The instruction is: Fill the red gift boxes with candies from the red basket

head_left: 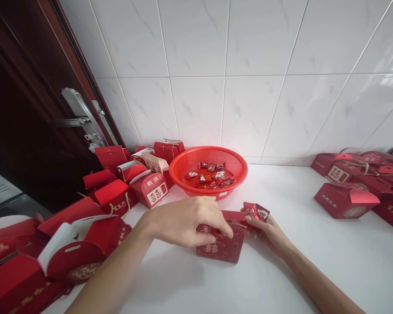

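Note:
A small red gift box (221, 250) with gold lettering stands on the white table in front of me, its top open. My left hand (191, 220) reaches over it from the left, thumb and fingers curled at the opening around a red wrapped candy, which they partly hide. To the right of the box, my right hand (270, 231) is closed on several red wrapped candies (257, 211), close against the box's side. Behind the box, a red plastic basket (209, 151) holds more wrapped candies (211, 176).
Many open red gift boxes (114, 194) crowd the left side of the table. Several closed boxes (345, 200) are gathered at the right. A tiled wall (196, 113) rises behind the table. At the far left is a dark door with a metal handle (80, 115).

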The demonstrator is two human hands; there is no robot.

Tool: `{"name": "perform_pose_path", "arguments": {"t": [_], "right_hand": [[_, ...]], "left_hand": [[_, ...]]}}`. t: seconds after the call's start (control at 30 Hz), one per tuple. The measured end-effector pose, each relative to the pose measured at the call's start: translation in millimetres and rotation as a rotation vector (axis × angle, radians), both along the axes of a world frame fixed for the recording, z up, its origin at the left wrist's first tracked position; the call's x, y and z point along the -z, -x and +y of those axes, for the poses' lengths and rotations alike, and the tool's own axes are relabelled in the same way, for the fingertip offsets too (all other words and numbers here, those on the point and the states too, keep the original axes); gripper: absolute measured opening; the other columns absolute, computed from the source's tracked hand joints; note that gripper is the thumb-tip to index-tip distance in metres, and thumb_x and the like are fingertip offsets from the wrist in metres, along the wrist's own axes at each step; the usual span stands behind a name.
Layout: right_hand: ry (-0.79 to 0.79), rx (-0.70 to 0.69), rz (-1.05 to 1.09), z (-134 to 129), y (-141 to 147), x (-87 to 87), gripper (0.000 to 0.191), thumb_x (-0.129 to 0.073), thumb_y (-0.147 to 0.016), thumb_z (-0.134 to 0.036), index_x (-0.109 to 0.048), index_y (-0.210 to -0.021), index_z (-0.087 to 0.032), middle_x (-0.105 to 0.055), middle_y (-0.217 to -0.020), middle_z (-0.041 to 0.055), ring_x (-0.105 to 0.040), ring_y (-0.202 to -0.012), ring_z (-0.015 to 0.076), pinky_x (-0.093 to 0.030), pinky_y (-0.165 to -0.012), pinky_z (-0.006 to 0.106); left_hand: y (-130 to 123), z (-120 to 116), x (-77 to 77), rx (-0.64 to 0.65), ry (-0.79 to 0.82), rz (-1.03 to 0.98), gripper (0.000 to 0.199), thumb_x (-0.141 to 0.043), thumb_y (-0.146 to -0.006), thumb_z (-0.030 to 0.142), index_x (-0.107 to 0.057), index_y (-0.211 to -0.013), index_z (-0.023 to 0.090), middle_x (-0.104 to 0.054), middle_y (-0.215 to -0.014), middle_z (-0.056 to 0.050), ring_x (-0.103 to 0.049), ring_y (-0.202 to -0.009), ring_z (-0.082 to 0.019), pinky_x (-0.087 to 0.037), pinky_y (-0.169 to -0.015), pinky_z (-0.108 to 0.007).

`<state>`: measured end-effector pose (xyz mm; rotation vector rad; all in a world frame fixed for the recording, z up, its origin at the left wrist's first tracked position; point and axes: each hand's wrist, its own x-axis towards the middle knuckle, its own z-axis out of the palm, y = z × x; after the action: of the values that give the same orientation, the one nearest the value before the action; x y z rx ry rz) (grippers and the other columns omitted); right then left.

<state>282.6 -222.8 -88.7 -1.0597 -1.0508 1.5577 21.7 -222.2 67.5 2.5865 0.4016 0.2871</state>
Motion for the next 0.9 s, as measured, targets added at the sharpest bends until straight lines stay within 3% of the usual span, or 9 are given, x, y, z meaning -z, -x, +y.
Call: {"name": "perform_pose_path", "arguments": {"t": [0.13,0.4,0.67,0.77,0.9], "right_hand": [[0.012,-0.003,-0.017,0,0,-0.6,0.050,-0.086,-0.072,-0.051,-0.069,-0.109,-0.021,-0.070,-0.075,0.0024,-0.060,-0.066,0.0184,-0.043,-0.062,0.030],[-0.030,-0.040,0.020,-3,4,-7.5,0.039,-0.085,-0.074,-0.049,-0.071,-0.097,-0.020,-0.070,-0.077,0.0034,-0.064,-0.078,0.0232,-0.048,-0.070,0.034],[-0.028,-0.036,0.029,-5,5,-9.7,0.041,-0.086,-0.072,-0.051,-0.072,-0.094,-0.019,-0.075,-0.084,0.0056,-0.064,-0.071,0.0198,-0.047,-0.066,0.031],[-0.027,-0.049,0.024,-5,5,-11.0,0.039,-0.086,-0.072,-0.051,-0.072,-0.091,-0.019,-0.077,-0.088,0.0080,-0.069,-0.078,0.0246,-0.052,-0.075,0.036],[-0.021,-0.072,0.030,-7,6,-15.0,0.042,-0.086,-0.072,-0.049,-0.072,-0.102,-0.021,-0.079,-0.098,0.0093,-0.073,-0.088,0.0294,-0.054,-0.085,0.043]], "left_hand": [[0,-4,1.0,-0.001,0.005,0.033,0.027,-0.065,-0.088,0.004,-0.073,-0.108,0.020,-0.079,-0.097,-0.003,-0.070,-0.089,-0.019,-0.050,-0.093,-0.034],[0,13,9.1,-0.116,0.058,-0.165,0.031,-0.062,-0.092,0.010,-0.068,-0.121,0.020,-0.072,-0.106,-0.005,-0.066,-0.096,-0.017,-0.052,-0.082,-0.027],[-2,16,15.1,-0.220,-0.009,-0.206,0.034,-0.057,-0.097,0.017,-0.062,-0.130,0.021,-0.068,-0.110,-0.007,-0.064,-0.092,-0.016,-0.053,-0.082,-0.029],[-4,15,16.4,-0.267,-0.041,-0.234,0.034,-0.052,-0.099,0.016,-0.062,-0.130,0.022,-0.065,-0.111,-0.007,-0.062,-0.092,-0.016,-0.053,-0.078,-0.029],[-8,12,18.2,-0.282,-0.078,-0.251,0.035,-0.048,-0.097,0.009,-0.065,-0.125,0.021,-0.061,-0.111,-0.008,-0.061,-0.090,-0.015,-0.052,-0.075,-0.026]]}}
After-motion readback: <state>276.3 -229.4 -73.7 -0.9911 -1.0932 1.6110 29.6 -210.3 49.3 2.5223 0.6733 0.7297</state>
